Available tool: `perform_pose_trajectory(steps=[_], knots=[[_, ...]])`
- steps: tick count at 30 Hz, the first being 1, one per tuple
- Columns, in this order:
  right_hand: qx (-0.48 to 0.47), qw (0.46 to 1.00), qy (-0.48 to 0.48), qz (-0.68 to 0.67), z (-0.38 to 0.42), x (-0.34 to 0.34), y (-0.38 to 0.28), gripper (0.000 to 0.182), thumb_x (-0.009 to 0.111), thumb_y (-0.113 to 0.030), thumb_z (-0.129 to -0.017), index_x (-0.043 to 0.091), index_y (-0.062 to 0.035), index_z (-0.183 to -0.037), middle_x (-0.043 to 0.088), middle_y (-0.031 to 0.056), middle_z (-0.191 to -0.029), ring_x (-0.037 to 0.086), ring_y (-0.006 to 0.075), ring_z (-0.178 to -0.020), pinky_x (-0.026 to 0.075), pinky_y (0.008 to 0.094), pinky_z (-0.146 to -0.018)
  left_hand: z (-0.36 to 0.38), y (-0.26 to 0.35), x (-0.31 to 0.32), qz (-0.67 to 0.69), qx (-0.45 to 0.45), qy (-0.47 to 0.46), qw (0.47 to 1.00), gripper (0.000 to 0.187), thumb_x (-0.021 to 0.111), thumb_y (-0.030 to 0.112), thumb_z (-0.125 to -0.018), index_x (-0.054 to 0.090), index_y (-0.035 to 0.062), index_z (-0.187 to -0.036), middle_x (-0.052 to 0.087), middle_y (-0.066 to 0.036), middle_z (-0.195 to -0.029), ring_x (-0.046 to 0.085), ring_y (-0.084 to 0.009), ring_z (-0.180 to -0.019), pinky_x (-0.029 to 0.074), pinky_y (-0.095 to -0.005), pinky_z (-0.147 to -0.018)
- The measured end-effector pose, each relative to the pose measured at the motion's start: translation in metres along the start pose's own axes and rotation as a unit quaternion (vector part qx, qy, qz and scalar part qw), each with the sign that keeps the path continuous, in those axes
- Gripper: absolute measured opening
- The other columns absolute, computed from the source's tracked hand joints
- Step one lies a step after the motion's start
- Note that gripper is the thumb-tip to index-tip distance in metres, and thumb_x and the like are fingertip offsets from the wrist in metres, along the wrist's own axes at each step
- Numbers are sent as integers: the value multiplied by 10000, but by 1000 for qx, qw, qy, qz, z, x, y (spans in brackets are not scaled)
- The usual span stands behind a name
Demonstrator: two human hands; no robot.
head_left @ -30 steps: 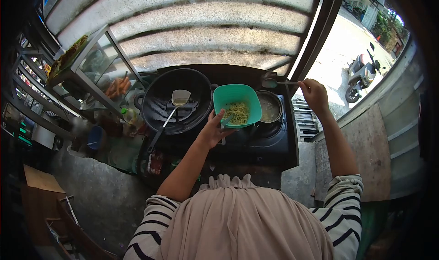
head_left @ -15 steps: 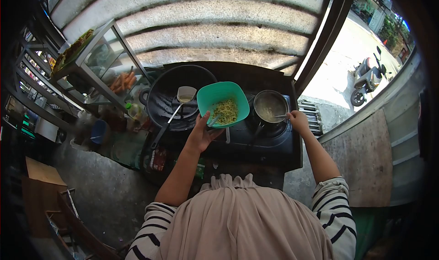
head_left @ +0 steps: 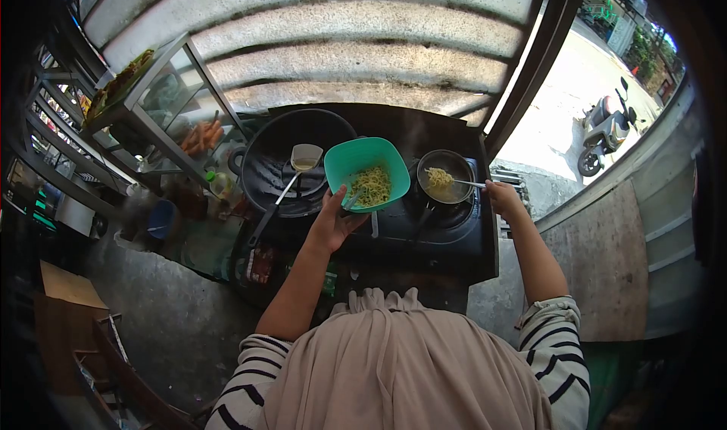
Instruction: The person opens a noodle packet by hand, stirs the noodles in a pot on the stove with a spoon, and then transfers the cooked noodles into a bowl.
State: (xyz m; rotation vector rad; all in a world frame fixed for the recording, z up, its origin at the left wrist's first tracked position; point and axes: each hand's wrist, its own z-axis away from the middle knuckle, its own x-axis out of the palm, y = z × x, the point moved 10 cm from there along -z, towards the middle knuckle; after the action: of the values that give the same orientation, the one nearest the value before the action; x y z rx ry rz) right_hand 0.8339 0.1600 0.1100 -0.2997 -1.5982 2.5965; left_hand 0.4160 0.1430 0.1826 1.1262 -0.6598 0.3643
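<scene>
My left hand [head_left: 331,224] grips a green bowl [head_left: 341,161] at its near left side. Yellow noodles [head_left: 371,186] with green bits lie inside it, beside what looks like a utensil handle. In my right hand [head_left: 503,198] is the handle of a metal utensil [head_left: 471,183], its head hidden under a clump of noodles [head_left: 439,177]. The clump is over a small pot [head_left: 457,163] on the stove's right burner. Left of the bowl stands a large black wok [head_left: 265,146], with a ladle [head_left: 286,188] resting in it.
The stove [head_left: 454,260] spans the counter. A glass display case [head_left: 182,101] with orange, carrot-like items stands left, near a bottle with a green cap [head_left: 219,182] and a blue container [head_left: 161,218]. Corrugated metal [head_left: 341,44] forms the back wall. A scooter [head_left: 607,131] is parked outside.
The utensil in my right hand has come up from the pot's liquid, with a clump of noodles now on it. My right hand moved slightly right. The green bowl barely shifted.
</scene>
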Motion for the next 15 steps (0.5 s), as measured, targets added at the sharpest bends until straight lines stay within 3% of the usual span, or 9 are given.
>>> perform_pose_trajectory(steps=[15], knots=[[-65,997,29,-25,26,-30,-107,286,582,-298,-867,598,-19,-807,264,-75,-476,209,42,-342,136,237,-324,-10,-7,-1,12,-13,12,1000,616,634,360,-819,323,124,-1295,399,-169,-1248,505,-308,-1091,504,-412,-876]])
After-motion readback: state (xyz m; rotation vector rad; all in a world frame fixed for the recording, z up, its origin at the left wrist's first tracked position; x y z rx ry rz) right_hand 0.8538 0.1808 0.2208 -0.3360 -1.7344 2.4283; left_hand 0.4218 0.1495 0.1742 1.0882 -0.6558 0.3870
